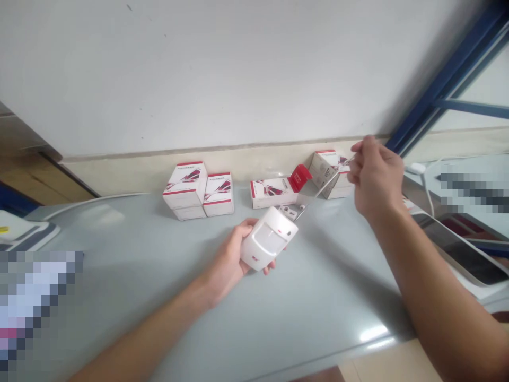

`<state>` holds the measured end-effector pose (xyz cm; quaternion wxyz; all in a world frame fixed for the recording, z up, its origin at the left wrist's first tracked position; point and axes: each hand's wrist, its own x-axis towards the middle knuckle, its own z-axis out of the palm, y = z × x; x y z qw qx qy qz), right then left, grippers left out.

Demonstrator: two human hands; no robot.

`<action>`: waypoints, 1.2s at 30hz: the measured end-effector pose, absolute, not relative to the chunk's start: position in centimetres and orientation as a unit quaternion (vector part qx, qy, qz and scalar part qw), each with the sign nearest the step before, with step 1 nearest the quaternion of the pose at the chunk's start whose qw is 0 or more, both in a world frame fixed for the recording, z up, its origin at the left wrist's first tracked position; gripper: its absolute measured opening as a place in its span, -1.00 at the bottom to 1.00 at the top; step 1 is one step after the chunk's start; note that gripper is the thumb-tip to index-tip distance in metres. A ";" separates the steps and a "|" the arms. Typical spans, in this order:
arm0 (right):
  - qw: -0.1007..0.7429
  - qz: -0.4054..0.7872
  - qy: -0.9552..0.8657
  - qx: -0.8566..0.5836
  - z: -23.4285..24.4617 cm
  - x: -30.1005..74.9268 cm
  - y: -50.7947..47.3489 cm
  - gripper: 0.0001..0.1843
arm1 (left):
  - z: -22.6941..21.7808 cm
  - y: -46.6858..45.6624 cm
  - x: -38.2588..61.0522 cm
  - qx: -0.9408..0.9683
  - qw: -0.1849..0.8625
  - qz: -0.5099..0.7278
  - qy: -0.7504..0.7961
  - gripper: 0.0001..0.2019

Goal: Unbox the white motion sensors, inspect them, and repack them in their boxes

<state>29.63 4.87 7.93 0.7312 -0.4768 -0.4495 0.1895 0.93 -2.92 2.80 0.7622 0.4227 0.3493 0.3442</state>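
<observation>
My left hand [228,257] is wrapped round a white motion detector [267,240] with a rounded window and a small red mark, tilted above the table. From its upper end a thin metal telescopic antenna [318,194] runs out, up and to the right. My right hand [376,178] pinches the far end of the antenna, its fingertips partly hiding the tip. Behind the detector lies an opened white box [272,192] with its red flap [301,177] raised. Small white parts [288,211] show just past the detector's top edge, partly hidden.
Stacked white-and-red boxes [186,183] stand left of centre by the wall, and another box [325,175] is at the right. A white device with a dark screen [465,249] lies beyond my right forearm. A white cable [427,193] hangs beside it. The grey table [318,318] ends near me.
</observation>
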 end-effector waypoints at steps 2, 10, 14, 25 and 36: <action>0.745 0.199 -0.428 -0.471 8.3 31.1 5.3 -0.40 | 2.8 -3.0 1.0 0.439 0.754 0.341 0.350 -0.67; 0.756 0.182 -0.421 -0.468 8.4 35.7 6.7 -0.35 | 3.0 -3.1 1.7 0.462 0.762 0.321 0.320 -0.69; 0.742 0.178 -0.438 -0.476 8.2 36.7 7.1 -0.32 | 3.1 -3.4 1.9 0.462 0.768 0.323 0.304 -0.71; 0.674 0.273 -0.490 -0.480 6.4 36.0 8.3 -0.50 | 2.0 -2.6 0.8 0.388 0.821 0.319 0.271 -0.75; 0.711 0.318 -0.432 -0.454 5.4 34.7 8.5 -0.50 | 1.9 -2.7 0.9 0.382 0.807 0.345 0.288 -0.74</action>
